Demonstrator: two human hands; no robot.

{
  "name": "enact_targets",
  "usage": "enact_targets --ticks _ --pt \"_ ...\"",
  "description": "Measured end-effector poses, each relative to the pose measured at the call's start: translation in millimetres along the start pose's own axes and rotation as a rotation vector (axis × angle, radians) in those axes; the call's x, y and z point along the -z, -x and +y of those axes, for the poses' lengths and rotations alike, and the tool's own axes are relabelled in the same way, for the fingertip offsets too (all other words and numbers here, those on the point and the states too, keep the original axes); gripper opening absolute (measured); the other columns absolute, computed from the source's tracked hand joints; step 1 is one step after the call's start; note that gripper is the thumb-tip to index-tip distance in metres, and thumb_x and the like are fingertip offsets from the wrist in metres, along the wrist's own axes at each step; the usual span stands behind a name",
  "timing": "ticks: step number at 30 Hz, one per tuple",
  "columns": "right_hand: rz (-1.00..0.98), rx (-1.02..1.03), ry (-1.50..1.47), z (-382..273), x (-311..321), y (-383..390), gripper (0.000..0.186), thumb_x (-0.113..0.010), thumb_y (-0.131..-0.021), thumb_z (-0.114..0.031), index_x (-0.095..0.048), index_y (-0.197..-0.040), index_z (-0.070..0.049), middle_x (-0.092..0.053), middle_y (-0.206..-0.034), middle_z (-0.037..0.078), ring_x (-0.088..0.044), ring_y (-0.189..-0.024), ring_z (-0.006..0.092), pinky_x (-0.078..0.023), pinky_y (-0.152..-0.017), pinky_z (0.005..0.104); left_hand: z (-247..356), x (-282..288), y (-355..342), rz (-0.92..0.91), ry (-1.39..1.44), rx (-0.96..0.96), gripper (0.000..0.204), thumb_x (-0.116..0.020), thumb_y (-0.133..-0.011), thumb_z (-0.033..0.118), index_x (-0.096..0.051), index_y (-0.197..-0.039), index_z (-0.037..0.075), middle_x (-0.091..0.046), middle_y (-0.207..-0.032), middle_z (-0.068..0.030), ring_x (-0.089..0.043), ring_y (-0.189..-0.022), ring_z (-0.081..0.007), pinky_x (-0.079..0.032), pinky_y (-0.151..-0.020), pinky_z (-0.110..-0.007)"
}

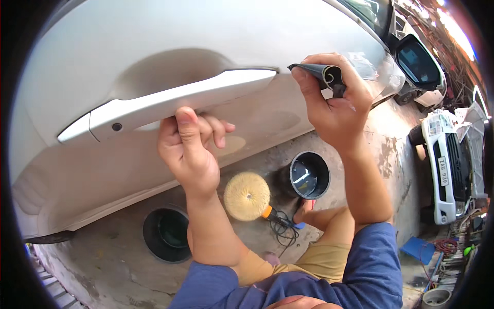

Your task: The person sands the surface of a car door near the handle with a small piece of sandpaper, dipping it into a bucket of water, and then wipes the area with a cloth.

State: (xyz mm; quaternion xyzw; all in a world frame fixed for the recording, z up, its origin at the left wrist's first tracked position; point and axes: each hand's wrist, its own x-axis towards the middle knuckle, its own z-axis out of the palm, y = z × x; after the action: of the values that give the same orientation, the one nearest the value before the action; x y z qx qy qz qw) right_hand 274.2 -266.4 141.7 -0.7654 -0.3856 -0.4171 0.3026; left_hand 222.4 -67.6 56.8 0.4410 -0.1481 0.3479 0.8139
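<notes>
A white car door [154, 31] fills the upper part of the head view, with a long white door handle [206, 91] across it. My left hand [191, 149] is at the handle's lower edge. Its thumb lies against the front and the index fingertip is hidden behind the edge; the other fingers curl loosely below. Beyond the handle's right end, my right hand [339, 103] grips a curled sheet of black sandpaper [315, 69] with a pale inner side. The sheet's pointed corner is close to the handle's end; I cannot tell whether it touches.
A polisher with a round yellowish pad [247, 195] lies on the concrete floor, its black cord [284, 232] coiled beside it. Black buckets stand left [167, 234] and right [310, 175] of it. The side mirror [418, 62] juts out at upper right. Another car's white front [443, 165] stands farther right.
</notes>
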Motion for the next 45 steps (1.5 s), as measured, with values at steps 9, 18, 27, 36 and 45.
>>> enact_targets --ticks 9,18,27,36,45 --pt "0.287 -0.191 -0.091 -7.6 -50.0 26.9 0.015 -0.079 -0.086 -0.002 -0.067 -0.095 0.001 -0.070 -0.077 0.004 -0.062 -0.071 0.0073 -0.051 -0.067 0.0230 -0.5 10.1 3.5 0.034 -0.052 0.088 0.035 -0.050 -0.110 0.038 -0.057 -0.106 0.004 -0.041 -0.065 0.0008 -0.050 -0.058 -0.0140 -0.057 -0.074 -0.040" --pt "0.361 -0.045 0.084 -9.1 -60.3 21.7 0.015 -0.081 -0.085 -0.004 -0.068 -0.092 0.000 -0.069 -0.074 0.008 -0.065 -0.065 0.0126 -0.052 -0.064 0.0254 8.8 9.1 0.3 0.011 -0.033 0.098 0.038 -0.052 -0.108 0.044 -0.057 -0.098 0.008 -0.041 -0.064 0.0022 -0.051 -0.058 -0.0136 -0.057 -0.078 -0.043" --pt "0.353 -0.073 0.058 -10.3 -55.5 27.7 0.016 -0.080 -0.086 0.000 -0.068 -0.096 0.000 -0.070 -0.079 0.006 -0.066 -0.070 0.0102 -0.053 -0.068 0.0233 11.6 -6.8 -3.5 0.089 -0.069 0.132 0.049 -0.047 -0.108 0.051 -0.050 -0.082 0.010 -0.036 -0.062 0.0032 -0.049 -0.055 -0.0132 -0.056 -0.078 -0.043" --pt "0.398 -0.149 0.092 -8.5 -59.2 30.5 0.016 -0.080 -0.086 0.001 -0.067 -0.095 0.000 -0.068 -0.078 0.005 -0.063 -0.069 0.0083 -0.051 -0.067 0.0216 12.7 -10.9 2.7 0.085 -0.013 0.115 0.049 -0.041 -0.109 0.055 -0.053 -0.101 0.007 -0.030 -0.062 0.0041 -0.045 -0.055 -0.0129 -0.055 -0.086 -0.045" --pt "0.166 0.120 0.020 4.3 -31.0 10.4 0.018 -0.076 -0.081 0.009 -0.067 -0.095 0.003 -0.069 -0.086 0.013 -0.068 -0.076 0.0215 -0.055 -0.070 0.0289 8.6 -9.2 2.9 0.026 -0.039 0.086 0.058 -0.039 -0.108 0.058 -0.058 -0.123 0.004 -0.028 -0.064 0.0048 -0.043 -0.058 -0.0120 -0.053 -0.090 -0.045"
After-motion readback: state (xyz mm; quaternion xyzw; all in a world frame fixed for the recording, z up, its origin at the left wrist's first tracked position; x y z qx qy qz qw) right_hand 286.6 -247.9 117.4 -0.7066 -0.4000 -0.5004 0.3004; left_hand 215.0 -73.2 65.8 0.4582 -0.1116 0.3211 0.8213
